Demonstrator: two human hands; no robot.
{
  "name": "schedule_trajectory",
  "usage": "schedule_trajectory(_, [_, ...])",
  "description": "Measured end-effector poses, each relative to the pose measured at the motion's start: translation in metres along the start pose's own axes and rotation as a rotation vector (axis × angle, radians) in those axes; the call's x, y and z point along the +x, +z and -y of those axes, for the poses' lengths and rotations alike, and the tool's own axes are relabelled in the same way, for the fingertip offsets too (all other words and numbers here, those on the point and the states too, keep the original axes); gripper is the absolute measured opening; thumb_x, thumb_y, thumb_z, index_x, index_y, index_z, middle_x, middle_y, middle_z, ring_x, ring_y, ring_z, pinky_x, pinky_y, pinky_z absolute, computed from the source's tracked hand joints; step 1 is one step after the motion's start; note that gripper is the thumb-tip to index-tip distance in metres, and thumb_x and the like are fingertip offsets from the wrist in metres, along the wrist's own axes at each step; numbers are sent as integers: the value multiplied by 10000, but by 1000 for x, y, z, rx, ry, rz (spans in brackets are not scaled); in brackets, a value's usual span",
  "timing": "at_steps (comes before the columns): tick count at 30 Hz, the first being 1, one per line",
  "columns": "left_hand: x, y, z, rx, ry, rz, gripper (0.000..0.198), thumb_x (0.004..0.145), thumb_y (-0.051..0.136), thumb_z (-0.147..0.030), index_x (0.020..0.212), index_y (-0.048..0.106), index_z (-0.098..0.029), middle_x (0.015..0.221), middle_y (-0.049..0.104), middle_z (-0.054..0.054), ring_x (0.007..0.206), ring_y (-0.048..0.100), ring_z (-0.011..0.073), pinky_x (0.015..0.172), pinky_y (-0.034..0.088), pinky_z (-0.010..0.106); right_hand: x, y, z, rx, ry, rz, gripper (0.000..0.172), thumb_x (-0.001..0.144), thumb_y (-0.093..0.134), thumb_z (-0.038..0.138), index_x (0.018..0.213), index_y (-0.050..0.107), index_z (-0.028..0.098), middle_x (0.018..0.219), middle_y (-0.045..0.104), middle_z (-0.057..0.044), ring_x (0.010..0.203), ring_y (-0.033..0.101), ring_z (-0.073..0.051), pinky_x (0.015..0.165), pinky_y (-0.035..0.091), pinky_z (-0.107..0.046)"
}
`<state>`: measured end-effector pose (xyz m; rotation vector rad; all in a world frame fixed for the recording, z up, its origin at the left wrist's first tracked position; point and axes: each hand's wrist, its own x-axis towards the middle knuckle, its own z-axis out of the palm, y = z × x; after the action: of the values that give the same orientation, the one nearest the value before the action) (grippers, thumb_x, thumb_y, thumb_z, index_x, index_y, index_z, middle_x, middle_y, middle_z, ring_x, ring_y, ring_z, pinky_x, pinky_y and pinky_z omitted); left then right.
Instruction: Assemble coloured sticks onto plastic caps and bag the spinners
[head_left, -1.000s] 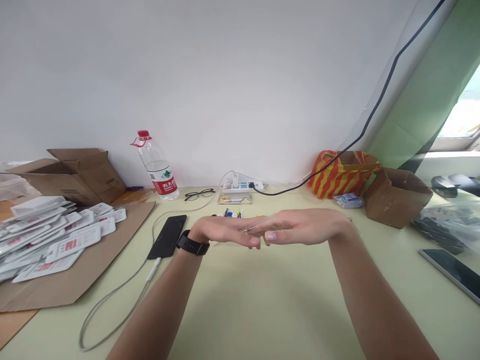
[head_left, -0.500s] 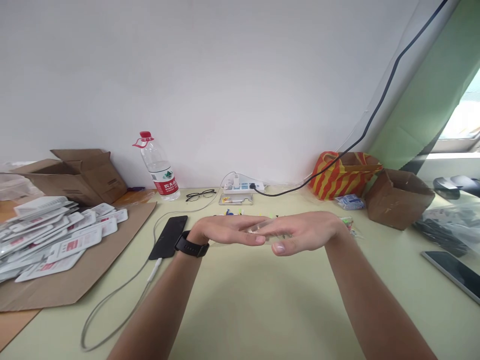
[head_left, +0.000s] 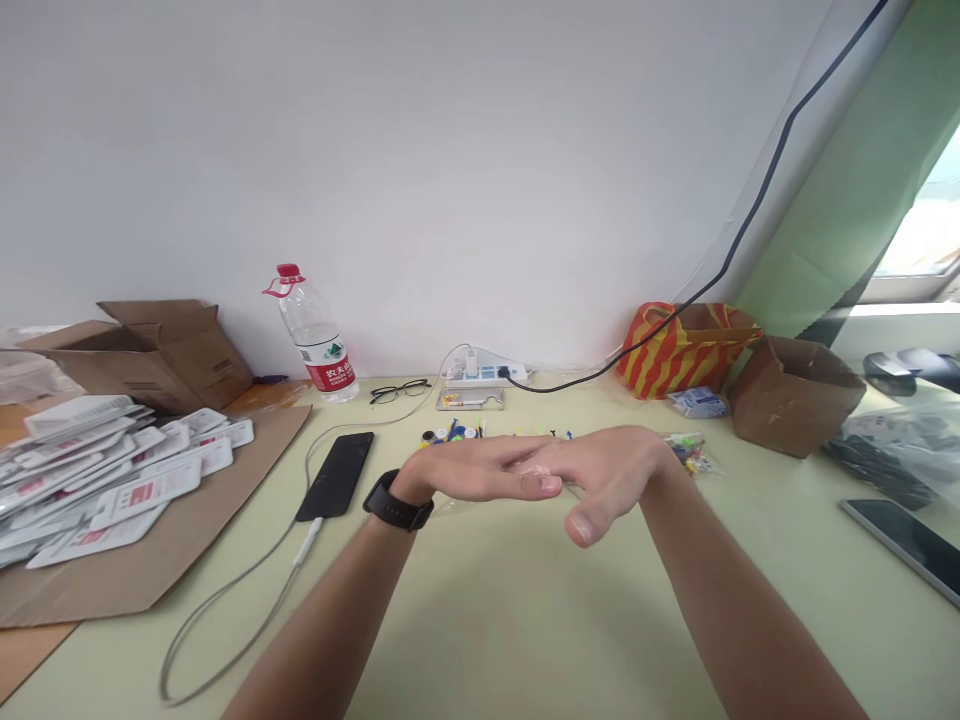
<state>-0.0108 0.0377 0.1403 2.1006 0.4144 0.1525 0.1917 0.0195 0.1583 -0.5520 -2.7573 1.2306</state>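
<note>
My left hand (head_left: 480, 472), with a black watch (head_left: 399, 502) on its wrist, is stretched across over the table, its thumb lying along the fingers. A shiny bit of clear plastic (head_left: 537, 470) seems to sit between its thumb and the fingers; its shape is hard to make out. My right hand (head_left: 611, 468) comes in from the other side, palm down. Its fingers overlap those of my left hand, and its thumb stands apart, pointing down. Just behind the hands lie small coloured plastic pieces (head_left: 454, 433), partly hidden.
Along the wall stand a water bottle (head_left: 322, 345), glasses (head_left: 400, 391), a clear case (head_left: 470, 399) and a power strip (head_left: 486, 371). A charging phone (head_left: 335, 475) and cardboard with white packets (head_left: 247, 475) are left. A striped bag (head_left: 675, 350), a box (head_left: 795, 395) and another phone (head_left: 904, 545) are right.
My left hand has slid slightly right and lower. The right thumb has swung down, away from the fingers. More of the coloured pieces show behind the hands.
</note>
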Motion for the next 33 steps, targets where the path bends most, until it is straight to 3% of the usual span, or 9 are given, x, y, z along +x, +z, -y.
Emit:
schedule_trajectory(3, [2,2,-1,15,8,7,512,921,600,-653,1161,630,-201,1015,664,70,968,619,258,805,481,336,1,2,-6,113,57,100,1087,540,888,703,1435,574,173,1469,571,-118,1395,486,-353,1159,370,-381])
schedule_trajectory(6, [2,1,-1,38,-1,27,487,900,646,-624,1147,614,-205,972,638,52,906,604,237,764,458,319,-2,3,-9,159,125,102,1178,450,935,667,1460,567,187,1477,584,-105,1423,462,-365,1210,312,-398])
schedule_trajectory(11, [-1,-1,-2,81,-41,10,458,861,708,-581,1108,613,-207,906,602,21,801,574,201,684,412,292,-12,-4,-2,83,154,76,1074,542,954,560,1496,552,275,1579,493,-53,1503,366,-350,1241,282,-393])
schedule_trajectory(16, [-7,-5,-1,113,-81,-41,458,844,730,-569,1144,647,-234,947,658,25,871,626,223,729,455,299,-23,-10,5,17,107,45,931,667,912,505,1497,552,286,1549,533,-55,1489,406,-310,1227,319,-366])
schedule_trajectory(21, [-12,-12,3,130,-86,-117,666,803,769,-570,1372,588,-275,1132,715,69,1051,662,277,860,508,349,-40,-12,2,-45,143,-85,765,752,859,476,1454,601,316,1444,639,-53,1356,569,-299,1141,434,-355])
schedule_trajectory(25, [-14,-18,11,177,-90,-145,693,798,771,-577,1392,585,-273,1194,707,74,1079,659,291,897,508,363,-53,-18,-1,3,82,-183,637,853,782,436,1452,601,314,1448,632,-52,1344,577,-267,1129,441,-363])
schedule_trajectory(28, [-17,-22,24,262,-153,-204,817,760,803,-583,1467,514,-292,1251,679,69,1102,645,297,912,502,371,-56,-21,-10,143,79,-358,506,947,659,455,1423,619,287,1395,661,-72,1311,597,-252,1082,481,-387])
schedule_trajectory(31, [-20,-25,43,363,-232,-273,1067,664,878,-558,1568,375,-296,1301,647,88,1155,617,313,957,485,391,-53,-24,-35,145,220,-591,448,967,602,511,1331,666,259,1251,724,-87,1201,652,-251,1026,506,-386])
schedule_trajectory(33, [-20,-27,53,390,-251,-298,1078,646,887,-556,1560,386,-284,1309,636,102,1163,611,320,957,482,396,-48,-23,-60,49,443,-634,431,962,593,520,1294,673,257,1196,734,-91,1089,686,-251,918,538,-363])
